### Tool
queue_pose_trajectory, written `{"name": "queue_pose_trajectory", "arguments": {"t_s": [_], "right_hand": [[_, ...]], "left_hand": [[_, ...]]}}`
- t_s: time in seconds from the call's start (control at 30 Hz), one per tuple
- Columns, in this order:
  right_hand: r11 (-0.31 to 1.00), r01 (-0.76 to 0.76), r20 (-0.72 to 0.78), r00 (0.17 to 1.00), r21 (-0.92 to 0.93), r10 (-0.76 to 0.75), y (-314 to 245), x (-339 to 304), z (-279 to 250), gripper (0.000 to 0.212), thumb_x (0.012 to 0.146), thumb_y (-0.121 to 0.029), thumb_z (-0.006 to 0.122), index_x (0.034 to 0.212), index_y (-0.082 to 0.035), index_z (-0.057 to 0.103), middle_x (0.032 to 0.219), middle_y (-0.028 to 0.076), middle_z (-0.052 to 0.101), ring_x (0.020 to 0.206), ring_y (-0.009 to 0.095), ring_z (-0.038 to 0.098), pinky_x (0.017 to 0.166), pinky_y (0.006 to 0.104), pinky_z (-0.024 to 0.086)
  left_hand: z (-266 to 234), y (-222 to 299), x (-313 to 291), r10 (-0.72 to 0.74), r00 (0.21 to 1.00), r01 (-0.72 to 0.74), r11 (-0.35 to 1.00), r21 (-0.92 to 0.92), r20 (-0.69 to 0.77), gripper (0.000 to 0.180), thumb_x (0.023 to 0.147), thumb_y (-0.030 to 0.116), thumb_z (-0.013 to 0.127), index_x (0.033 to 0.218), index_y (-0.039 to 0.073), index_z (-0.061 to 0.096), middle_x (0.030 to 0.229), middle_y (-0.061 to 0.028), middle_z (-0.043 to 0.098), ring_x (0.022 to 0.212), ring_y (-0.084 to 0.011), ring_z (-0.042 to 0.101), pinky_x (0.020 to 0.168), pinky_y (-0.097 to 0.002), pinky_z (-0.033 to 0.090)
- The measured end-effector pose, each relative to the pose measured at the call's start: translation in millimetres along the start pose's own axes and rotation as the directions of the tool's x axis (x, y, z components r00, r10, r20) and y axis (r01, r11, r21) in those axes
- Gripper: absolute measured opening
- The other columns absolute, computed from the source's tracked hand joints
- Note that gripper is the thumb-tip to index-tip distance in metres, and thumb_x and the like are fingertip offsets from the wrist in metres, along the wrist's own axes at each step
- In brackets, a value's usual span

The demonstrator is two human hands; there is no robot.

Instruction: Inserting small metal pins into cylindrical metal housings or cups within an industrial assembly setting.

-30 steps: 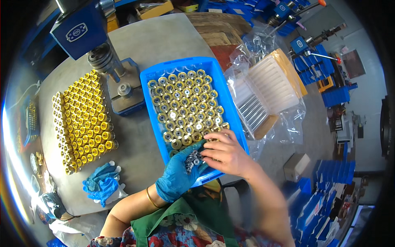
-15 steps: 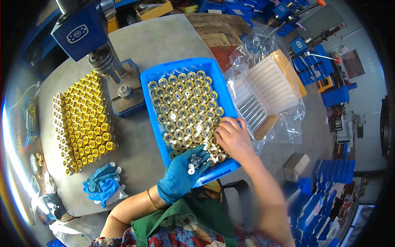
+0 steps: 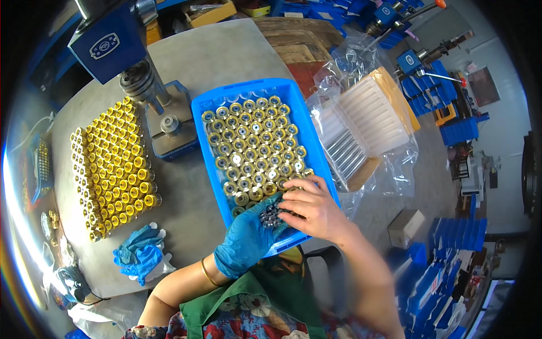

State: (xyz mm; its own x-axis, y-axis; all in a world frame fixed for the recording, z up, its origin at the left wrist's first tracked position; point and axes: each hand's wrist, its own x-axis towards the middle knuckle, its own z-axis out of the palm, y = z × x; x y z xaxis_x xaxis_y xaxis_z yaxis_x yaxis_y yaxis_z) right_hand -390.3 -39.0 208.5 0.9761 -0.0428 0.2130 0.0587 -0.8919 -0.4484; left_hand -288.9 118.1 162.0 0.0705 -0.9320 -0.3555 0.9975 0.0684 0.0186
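Observation:
My left hand (image 3: 244, 240), in a teal glove, is cupped palm up over the near end of the blue tray. A pile of small metal parts (image 3: 269, 217) fills its palm. My bare right hand (image 3: 310, 208) is curled over that palm, fingertips at the pile; whether a part is between them is hidden. Beneath both hands, the blue tray (image 3: 199, 121) holds rows of round brass-coloured cups (image 3: 250, 133). Dark centres show in most cups, and bright white-silver pieces in a few.
To the left, many yellow cups (image 3: 116, 164) stand in a block beside a blue bench press (image 3: 171, 125). Crumpled blue gloves (image 3: 140, 251) lie nearer me. Right of the tray is a plastic-wrapped box (image 3: 375, 116) with clear ribbed trays and metal rods. A small carton (image 3: 406, 227) sits farther right.
My right hand has come from the cups at the tray's right side to the parts in my left palm. The left hand has barely moved, and the tray has shifted very slightly.

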Motion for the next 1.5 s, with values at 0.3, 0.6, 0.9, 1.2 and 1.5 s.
{"name": "queue_pose_trajectory", "arguments": {"t_s": [0.3, 0.6, 0.9, 1.2, 1.5], "right_hand": [[0.997, -0.065, -0.035, 0.997, -0.037, 0.064, -13.2, 4.2, 0.6, 0.024, 0.073, -0.019, 0.075, 0.093, -0.007, 0.069, 0.101, 0.004, 0.065, 0.110, 0.022, 0.056, 0.095, 0.0434, 0.037], [0.975, 0.088, -0.061, 0.993, -0.203, -0.102, -17.6, 6.6, 11.1, 0.019, 0.073, -0.014, 0.074, 0.087, -0.005, 0.067, 0.096, 0.004, 0.062, 0.106, 0.021, 0.058, 0.094, 0.0456, 0.039], [0.999, -0.054, -0.264, 0.963, 0.004, 0.053, 4.5, 0.3, 9.8, 0.015, 0.072, -0.008, 0.069, 0.085, -0.004, 0.063, 0.097, 0.005, 0.062, 0.110, 0.024, 0.055, 0.095, 0.0465, 0.038], [0.769, -0.237, -0.149, 0.971, -0.594, 0.185, 39.6, -13.6, 11.4, 0.012, 0.074, -0.012, 0.069, 0.082, -0.004, 0.067, 0.106, 0.005, 0.062, 0.126, 0.024, 0.044, 0.103, 0.0534, 0.029], [0.991, 0.041, -0.014, 0.999, -0.130, -0.043, -8.9, 6.9, -2.0, 0.017, 0.073, -0.014, 0.073, 0.090, -0.009, 0.069, 0.104, 0.005, 0.062, 0.121, 0.024, 0.050, 0.099, 0.0502, 0.032]], "left_hand": [[2.8, -2.8, -5.1, 0.072, 0.997, -0.066, 0.989, 0.134, -0.040, 0.034, 0.100, 0.022, 0.042, 0.128, 0.005, 0.051, 0.119, -0.0070, 0.059, 0.109, -0.0185, 0.058, 0.097, -0.0338, 0.047], [1.7, -2.0, -2.7, 0.037, 0.993, -0.039, 0.999, -0.009, -0.108, 0.034, 0.099, 0.021, 0.043, 0.127, 0.005, 0.053, 0.118, -0.0064, 0.060, 0.106, -0.0180, 0.058, 0.095, -0.0330, 0.048], [-4.4, -4.7, 3.8, 0.121, 0.987, -0.117, 0.992, 0.046, -0.110, 0.030, 0.097, 0.018, 0.047, 0.121, 0.004, 0.057, 0.117, -0.0103, 0.062, 0.108, -0.0211, 0.059, 0.095, -0.0348, 0.048], [9.1, -0.5, -1.5, 0.070, 0.984, -0.079, 0.996, -0.051, -0.162, 0.038, 0.096, 0.017, 0.047, 0.127, -0.006, 0.046, 0.126, -0.0162, 0.054, 0.121, -0.0275, 0.051, 0.107, -0.0370, 0.040], [9.6, 3.7, -8.2, 0.042, 0.999, -0.043, 0.999, -0.029, -0.013, 0.033, 0.098, 0.021, 0.043, 0.124, 0.003, 0.054, 0.122, -0.0088, 0.059, 0.110, -0.0201, 0.058, 0.099, -0.0379, 0.046]]}}
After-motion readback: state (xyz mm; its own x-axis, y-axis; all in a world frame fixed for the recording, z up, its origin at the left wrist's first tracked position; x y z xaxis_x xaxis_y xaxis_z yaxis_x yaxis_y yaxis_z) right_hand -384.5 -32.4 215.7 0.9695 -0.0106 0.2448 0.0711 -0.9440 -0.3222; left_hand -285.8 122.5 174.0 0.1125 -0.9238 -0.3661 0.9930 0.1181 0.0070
